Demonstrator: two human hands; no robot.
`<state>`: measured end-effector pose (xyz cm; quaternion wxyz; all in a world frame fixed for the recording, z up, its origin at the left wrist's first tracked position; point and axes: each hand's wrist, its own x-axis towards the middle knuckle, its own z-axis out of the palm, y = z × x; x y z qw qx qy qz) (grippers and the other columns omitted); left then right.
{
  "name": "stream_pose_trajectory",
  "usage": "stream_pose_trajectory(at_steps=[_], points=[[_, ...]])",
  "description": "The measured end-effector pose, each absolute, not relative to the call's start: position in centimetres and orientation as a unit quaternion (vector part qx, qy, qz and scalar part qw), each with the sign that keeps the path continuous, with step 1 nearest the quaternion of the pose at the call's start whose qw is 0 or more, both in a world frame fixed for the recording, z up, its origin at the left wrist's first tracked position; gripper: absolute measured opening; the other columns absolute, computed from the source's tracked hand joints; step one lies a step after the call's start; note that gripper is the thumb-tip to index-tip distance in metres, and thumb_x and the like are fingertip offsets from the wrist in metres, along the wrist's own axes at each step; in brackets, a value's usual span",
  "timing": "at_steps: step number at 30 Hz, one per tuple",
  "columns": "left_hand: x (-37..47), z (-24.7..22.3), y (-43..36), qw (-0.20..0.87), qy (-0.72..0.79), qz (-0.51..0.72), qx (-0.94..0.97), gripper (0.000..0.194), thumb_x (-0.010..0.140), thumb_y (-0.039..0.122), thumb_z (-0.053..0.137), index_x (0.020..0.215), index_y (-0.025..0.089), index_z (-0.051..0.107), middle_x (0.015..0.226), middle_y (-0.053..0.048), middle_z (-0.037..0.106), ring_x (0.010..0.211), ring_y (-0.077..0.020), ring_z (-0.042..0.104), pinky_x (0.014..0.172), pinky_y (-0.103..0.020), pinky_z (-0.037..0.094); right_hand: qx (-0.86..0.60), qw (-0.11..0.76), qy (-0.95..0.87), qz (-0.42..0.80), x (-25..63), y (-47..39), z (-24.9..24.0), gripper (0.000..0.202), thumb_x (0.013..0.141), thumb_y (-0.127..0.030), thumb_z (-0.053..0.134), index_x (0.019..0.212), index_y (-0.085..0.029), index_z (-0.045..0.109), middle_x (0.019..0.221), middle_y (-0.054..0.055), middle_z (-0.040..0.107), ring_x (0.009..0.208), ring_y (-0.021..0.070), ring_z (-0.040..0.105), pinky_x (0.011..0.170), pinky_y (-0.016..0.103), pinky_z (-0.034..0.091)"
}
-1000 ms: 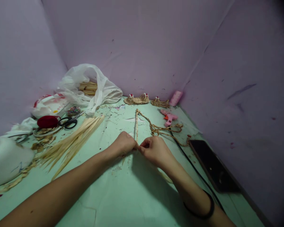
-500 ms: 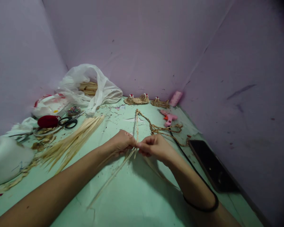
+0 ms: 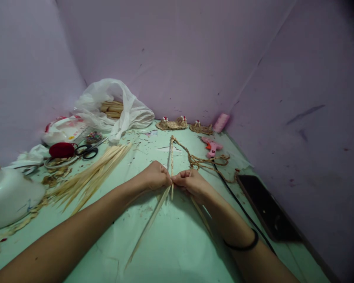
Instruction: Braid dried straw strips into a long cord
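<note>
Left hand [image 3: 156,176] and right hand [image 3: 192,183] meet above the green surface [image 3: 171,251], each grip pinched closed at the near end of the braid [image 3: 172,159]! It runs straight away from them, then bends right toward the pink glue gun [image 3: 211,147]; pale strands [image 3: 147,228] trail nearer, splayed apart.
</note>
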<state>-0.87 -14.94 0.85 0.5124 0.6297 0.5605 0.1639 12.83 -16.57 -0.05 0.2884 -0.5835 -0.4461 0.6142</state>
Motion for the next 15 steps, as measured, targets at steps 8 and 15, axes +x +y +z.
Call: stream_pose_trajectory(at_steps=[8, 15], points=[[-3.0, 1.8, -13.9, 0.45, 0.526, 0.079, 0.717, 0.016, 0.054, 0.023, 0.052, 0.051, 0.011, 0.06, 0.043, -0.001, 0.05, 0.04, -0.0068, 0.034, 0.042, -0.021, 0.024, -0.548, 0.339, -0.433, 0.631, 12.6, -16.6, -0.6, 0.011, 0.049, -0.019, 0.061, 0.05, -0.01, 0.055, 0.038, -0.006, 0.042, 0.036, 0.0026, 0.029, 0.04, 0.02, 0.016], [-9.8, 6.4, -11.3, 0.325, 0.637, 0.086, 0.694, 0.023, 0.057, 0.031, 0.055, 0.069, 0.015, 0.066, 0.058, -0.002, 0.061, 0.041, -0.0095, 0.043, 0.044, -0.022, 0.031, -0.57, 0.311, -0.437, 0.622, 12.2, -16.8, -1.5, 0.015, 0.054, -0.025, 0.061, 0.053, -0.013, 0.052, 0.036, -0.008, 0.033, 0.033, 0.0017, 0.02, 0.037, 0.021, 0.009]])
